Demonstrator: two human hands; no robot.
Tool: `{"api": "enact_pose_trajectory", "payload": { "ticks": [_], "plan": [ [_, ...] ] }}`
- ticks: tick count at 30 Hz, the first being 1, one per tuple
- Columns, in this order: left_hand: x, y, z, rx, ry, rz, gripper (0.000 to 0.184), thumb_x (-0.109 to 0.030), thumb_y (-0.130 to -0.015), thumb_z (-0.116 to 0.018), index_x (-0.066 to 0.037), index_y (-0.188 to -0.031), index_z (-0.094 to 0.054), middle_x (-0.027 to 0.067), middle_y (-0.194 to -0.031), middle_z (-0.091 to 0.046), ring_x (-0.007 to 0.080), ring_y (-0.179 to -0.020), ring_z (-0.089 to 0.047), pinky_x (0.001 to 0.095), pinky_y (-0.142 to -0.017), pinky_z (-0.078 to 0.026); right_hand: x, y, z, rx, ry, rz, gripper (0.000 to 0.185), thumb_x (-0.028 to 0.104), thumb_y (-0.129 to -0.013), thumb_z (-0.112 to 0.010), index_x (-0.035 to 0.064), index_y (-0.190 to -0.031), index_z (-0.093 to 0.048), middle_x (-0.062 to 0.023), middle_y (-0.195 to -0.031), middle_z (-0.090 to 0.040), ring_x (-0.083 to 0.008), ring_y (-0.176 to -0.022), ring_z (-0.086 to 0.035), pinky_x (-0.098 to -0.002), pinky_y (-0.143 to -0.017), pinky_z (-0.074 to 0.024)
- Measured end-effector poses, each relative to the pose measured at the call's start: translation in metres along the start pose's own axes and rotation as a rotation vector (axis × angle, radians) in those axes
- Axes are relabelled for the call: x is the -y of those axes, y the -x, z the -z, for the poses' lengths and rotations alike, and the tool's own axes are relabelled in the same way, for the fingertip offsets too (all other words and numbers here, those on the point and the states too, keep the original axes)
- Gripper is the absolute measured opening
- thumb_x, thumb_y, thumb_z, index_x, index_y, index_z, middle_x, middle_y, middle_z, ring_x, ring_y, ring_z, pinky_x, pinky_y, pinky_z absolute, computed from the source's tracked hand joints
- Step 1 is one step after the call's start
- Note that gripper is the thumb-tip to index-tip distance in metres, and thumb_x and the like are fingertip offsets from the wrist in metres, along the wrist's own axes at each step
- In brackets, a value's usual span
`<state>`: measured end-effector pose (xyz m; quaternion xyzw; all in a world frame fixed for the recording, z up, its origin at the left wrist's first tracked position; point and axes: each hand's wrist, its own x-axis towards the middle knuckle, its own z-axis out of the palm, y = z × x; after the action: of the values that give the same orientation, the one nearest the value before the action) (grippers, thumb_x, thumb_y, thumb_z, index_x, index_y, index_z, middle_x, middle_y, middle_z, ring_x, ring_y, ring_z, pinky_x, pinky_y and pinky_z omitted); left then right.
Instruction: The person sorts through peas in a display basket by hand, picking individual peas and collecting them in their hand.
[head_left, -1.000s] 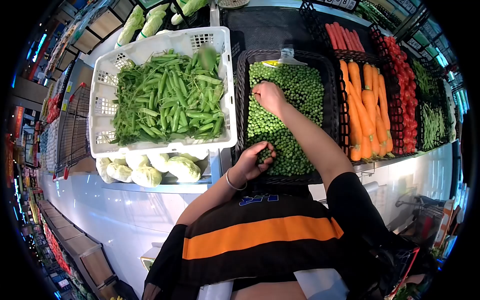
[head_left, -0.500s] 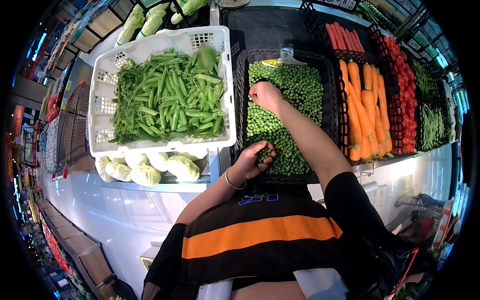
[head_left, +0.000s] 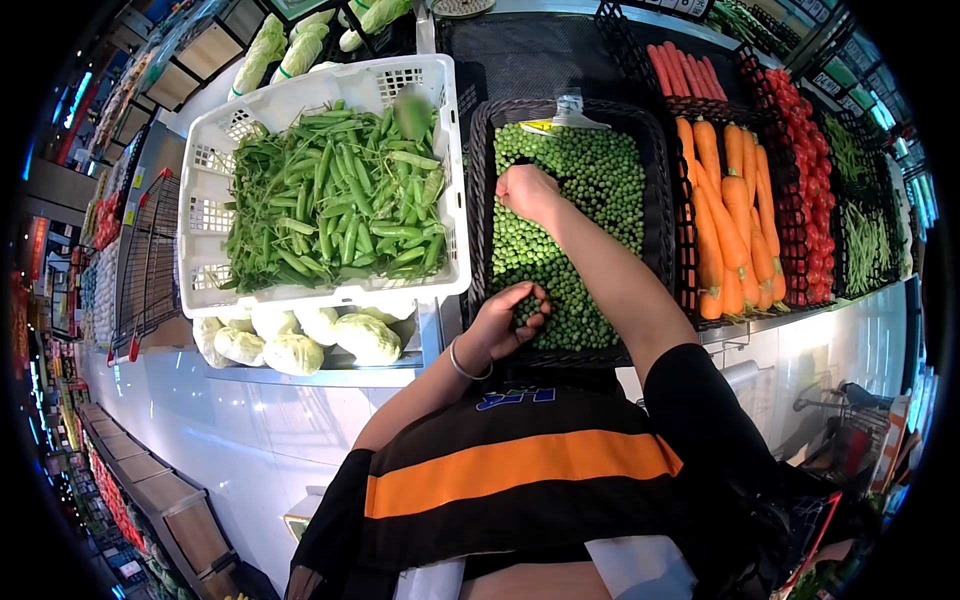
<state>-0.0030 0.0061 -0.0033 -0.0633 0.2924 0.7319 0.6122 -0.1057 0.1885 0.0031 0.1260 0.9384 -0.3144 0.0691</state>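
Observation:
Shelled green peas (head_left: 600,185) fill a dark woven basket (head_left: 481,200). My right hand (head_left: 527,192) is closed over the peas near the basket's left side, fingertips pinched; what they hold is hidden. At the basket's front left corner, my left hand (head_left: 508,322) faces palm inward with fingers curled round some green peas. To the left, a white plastic crate (head_left: 325,300) holds a heap of green pea pods (head_left: 345,190).
Carrots (head_left: 738,220) and red produce (head_left: 808,190) lie in black crates to the right. Pale cabbages (head_left: 368,338) sit below the white crate. A wire shopping cart (head_left: 148,260) stands at the left. A yellow-marked tag holder (head_left: 570,118) is at the basket's back rim.
My right hand has shifted slightly left over the peas, toward the basket's left rim. My left hand has stayed in place.

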Motion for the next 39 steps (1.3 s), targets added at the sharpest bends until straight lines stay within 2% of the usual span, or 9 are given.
{"api": "enact_pose_trajectory", "payload": {
  "ticks": [7, 10, 15, 21, 26, 33, 35, 37, 39],
  "plan": [
    [0.0, 0.001, -0.002, -0.009, -0.027, -0.012, 0.022, -0.03, -0.09, -0.049, -0.008, -0.092, -0.051, 0.0053, -0.083, -0.055, 0.0093, -0.061, -0.046, 0.017, -0.044, -0.035, -0.006, 0.012, -0.001, -0.056, 0.086, 0.18, 0.009, 0.01, -0.075, -0.061, 0.0068, -0.083, -0.063, -0.0125, -0.083, -0.064, -0.03, -0.077, -0.061, -0.0382, -0.071, -0.0489],
    [0.0, 0.001, 0.0, 0.018, -0.011, -0.024, 0.022, -0.029, -0.09, -0.048, -0.008, -0.092, -0.05, 0.0053, -0.083, -0.055, 0.0094, -0.061, -0.046, 0.0172, -0.045, -0.035, -0.017, 0.018, -0.001, -0.153, -0.128, 0.222, 0.011, 0.012, -0.074, -0.062, 0.0058, -0.084, -0.062, -0.0124, -0.082, -0.063, -0.0281, -0.076, -0.061, -0.0373, -0.069, -0.0483],
    [0.001, 0.003, -0.002, 0.017, -0.003, -0.024, 0.02, -0.027, -0.091, -0.047, -0.008, -0.093, -0.05, 0.0059, -0.085, -0.055, 0.0098, -0.062, -0.046, 0.017, -0.045, -0.035, -0.05, 0.003, 0.019, -0.255, -0.374, 0.16, 0.009, 0.007, -0.076, -0.061, 0.0019, -0.084, -0.062, -0.0076, -0.079, -0.065, -0.0154, -0.073, -0.061, -0.0279, -0.066, -0.0466],
    [-0.002, 0.002, -0.005, -0.015, -0.043, 0.008, 0.02, -0.027, -0.092, -0.043, -0.008, -0.092, -0.05, 0.0049, -0.083, -0.054, 0.0096, -0.061, -0.046, 0.0175, -0.046, -0.033, -0.021, -0.012, 0.031, -0.34, -0.016, 0.133, 0.019, 0.016, -0.078, -0.061, 0.0098, -0.095, -0.068, -0.0103, -0.087, -0.066, -0.0267, -0.081, -0.062, -0.0364, -0.071, -0.0495],
    [-0.003, 0.003, -0.004, -0.012, -0.041, 0.005, 0.021, -0.027, -0.093, -0.04, -0.008, -0.094, -0.049, 0.0042, -0.083, -0.053, 0.0095, -0.061, -0.044, 0.0176, -0.046, -0.033, -0.011, -0.024, 0.014, -0.447, 0.245, 0.17, 0.016, 0.012, -0.073, -0.061, 0.0087, -0.088, -0.065, -0.0114, -0.089, -0.059, -0.0303, -0.081, -0.06, -0.0416, -0.071, -0.0481],
    [-0.003, 0.003, 0.0, -0.003, -0.007, 0.012, 0.021, -0.028, -0.093, -0.042, -0.008, -0.094, -0.05, 0.006, -0.086, -0.055, 0.0108, -0.063, -0.047, 0.0179, -0.047, -0.035, -0.008, -0.011, 0.02, -0.381, -0.06, 0.113, 0.014, 0.017, -0.076, -0.061, 0.004, -0.078, -0.057, -0.0137, -0.075, -0.062, -0.0332, -0.071, -0.061, -0.0419, -0.064, -0.0483],
    [-0.001, 0.0, 0.005, 0.105, 0.196, -0.003, 0.024, -0.03, -0.093, -0.044, -0.007, -0.092, -0.052, 0.0084, -0.086, -0.055, 0.0127, -0.064, -0.048, 0.0182, -0.046, -0.036, -0.009, 0.015, 0.026, -0.354, -0.232, 0.16, 0.015, 0.018, -0.076, -0.062, 0.0042, -0.077, -0.056, -0.0115, -0.065, -0.06, -0.0286, -0.065, -0.06, -0.0367, -0.059, -0.0472],
    [-0.001, -0.001, 0.007, 0.137, 0.231, -0.035, 0.028, -0.034, -0.092, -0.045, -0.006, -0.093, -0.053, 0.0103, -0.087, -0.055, 0.0144, -0.065, -0.049, 0.0185, -0.046, -0.038, 0.009, 0.071, 0.047, -0.172, -0.43, 0.258, 0.012, 0.011, -0.077, -0.062, 0.0025, -0.075, -0.054, -0.0064, -0.061, -0.055, -0.0141, -0.054, -0.053, -0.027, -0.051, -0.0422],
    [-0.003, -0.001, 0.006, 0.134, 0.225, -0.021, 0.032, -0.037, -0.092, -0.045, -0.006, -0.095, -0.054, 0.0104, -0.088, -0.056, 0.0156, -0.066, -0.051, 0.0184, -0.046, -0.039, 0.006, 0.114, 0.043, -0.045, -0.44, 0.42, 0.009, 0.009, -0.076, -0.061, 0.0025, -0.076, -0.055, -0.0052, -0.062, -0.055, -0.0118, -0.053, -0.051, -0.0251, -0.05, -0.0409]
  ]
}}
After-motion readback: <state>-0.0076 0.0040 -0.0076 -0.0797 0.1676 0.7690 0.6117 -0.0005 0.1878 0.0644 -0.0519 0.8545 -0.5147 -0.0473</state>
